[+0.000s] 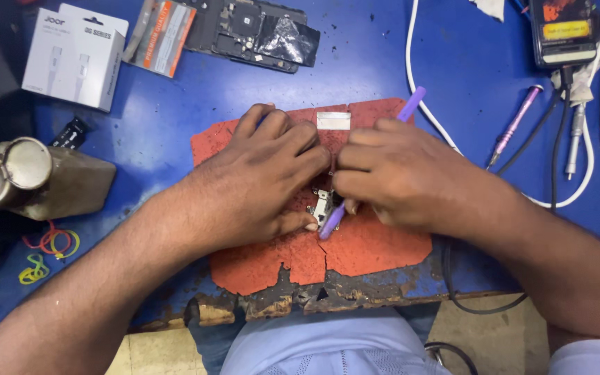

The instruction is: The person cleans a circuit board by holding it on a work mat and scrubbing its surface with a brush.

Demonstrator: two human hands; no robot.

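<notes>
My left hand point(258, 180) rests on a cracked red mat point(369, 250), its thumb and fingertips pinching a small silver metal part point(322, 203) at the mat's middle. My right hand point(401, 173) grips a purple-handled tool point(413, 101) that runs under the fingers; its lower end point(331, 222) shows right beside the metal part. Both hands meet fingertip to fingertip over the part, which they largely hide. A small strip of pale tape point(332, 120) lies on the mat just beyond the fingers.
On the blue worktable point(154, 118): a white box point(74, 55), an opened phone body point(255, 31), a pink-handled screwdriver point(515, 123), a white cable point(425, 104), a phone point(565, 31) at top right, a metal blower point(8, 173) at left, rubber bands point(46, 253). The chipped table edge point(279, 302) is close.
</notes>
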